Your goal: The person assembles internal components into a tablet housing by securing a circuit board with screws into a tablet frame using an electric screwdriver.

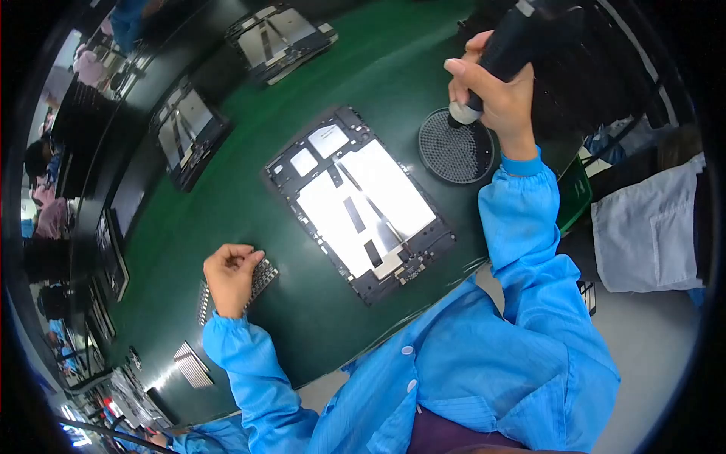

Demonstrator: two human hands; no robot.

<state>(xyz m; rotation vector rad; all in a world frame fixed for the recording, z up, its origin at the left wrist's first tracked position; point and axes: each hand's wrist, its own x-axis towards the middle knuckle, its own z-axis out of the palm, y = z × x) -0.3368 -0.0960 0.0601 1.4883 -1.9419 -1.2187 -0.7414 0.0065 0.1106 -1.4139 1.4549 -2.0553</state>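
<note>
My right hand (pixel 508 106) is wrapped round a black electric screwdriver (pixel 525 41). Its pale, rounded nose points down over a round, grey perforated screw tray (pixel 454 160), and the bit's tip is hidden. At the left, my left hand (pixel 228 278) is closed, thumb and fingers pinched together at the upper edge of a sheet of small metallic parts (pixel 265 278); whatever is between the fingertips is too small to make out. Between my hands lies an opened tablet (pixel 389 189) with a bright silver inside and black edges, touched by neither hand.
Two more opened devices (pixel 280 41) (pixel 185 132) lie along the table's far side. A silver striped strip sheet (pixel 193 365) is near the left front of the green table (pixel 333 344). A green bin (pixel 577 193) stands beside my right sleeve. Other people sit at the far left.
</note>
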